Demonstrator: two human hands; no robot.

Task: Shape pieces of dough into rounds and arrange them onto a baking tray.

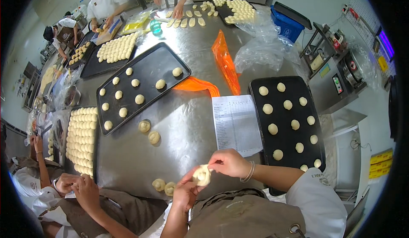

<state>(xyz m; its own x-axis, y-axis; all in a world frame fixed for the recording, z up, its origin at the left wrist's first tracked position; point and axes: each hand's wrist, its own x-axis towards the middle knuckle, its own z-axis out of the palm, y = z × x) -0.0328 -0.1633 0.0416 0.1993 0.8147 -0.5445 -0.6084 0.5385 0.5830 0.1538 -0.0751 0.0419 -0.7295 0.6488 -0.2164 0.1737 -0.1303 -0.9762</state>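
Over the table's near edge, my left hand (pixel 184 194) cups a round dough piece (pixel 202 178), which shows a pale lump at its middle. The thumb and fingers of my right hand (pixel 232 163) pinch the dough's upper edge. Close to my left hand, two dough pieces (pixel 159 184) rest on the steel table (pixel 183 127). Two more shaped pieces (pixel 154 137) lie farther up the tabletop. To the right stands a black tray (pixel 284 142) with several spaced dough balls, partly behind my right forearm.
A printed sheet (pixel 237 125) lies beside that tray. Left of centre, another black tray (pixel 151 67) sits at an angle with spaced balls. A full dough tray (pixel 81 140) is near a co-worker's hands (pixel 83 191). Orange piping bags (pixel 226 63) and clear plastic (pixel 266 52) lie farther back.
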